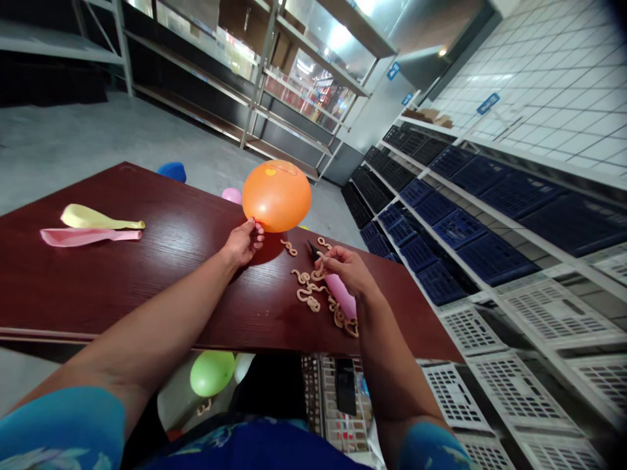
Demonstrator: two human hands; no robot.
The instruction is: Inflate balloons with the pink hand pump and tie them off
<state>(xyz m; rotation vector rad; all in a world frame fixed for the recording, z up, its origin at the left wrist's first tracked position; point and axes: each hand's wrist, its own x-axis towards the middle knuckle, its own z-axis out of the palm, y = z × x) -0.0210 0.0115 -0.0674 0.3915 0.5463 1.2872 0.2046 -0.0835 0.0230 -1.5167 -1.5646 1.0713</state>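
Note:
An inflated orange balloon (pixel 277 197) is pinched at its neck by my left hand (pixel 245 241), above the dark red table (pixel 196 261). My right hand (pixel 345 269) has its fingers closed on a tan curled string (pixel 319 269). Below and beside that hand lies a pink pump (pixel 341 297) with a black tip (pixel 312 250). Several more tan curled strings (pixel 308 299) are scattered around it on the table. At the table's left side lie two flat balloons, one yellow (pixel 95 217) and one pink (pixel 88 236).
A blue balloon (pixel 172 172) and a pink balloon (pixel 232 195) show past the far edge. Under the near edge are a green balloon (pixel 212 373) and a wire basket (pixel 343 434). Shelves with crates (pixel 460 228) stand at the right.

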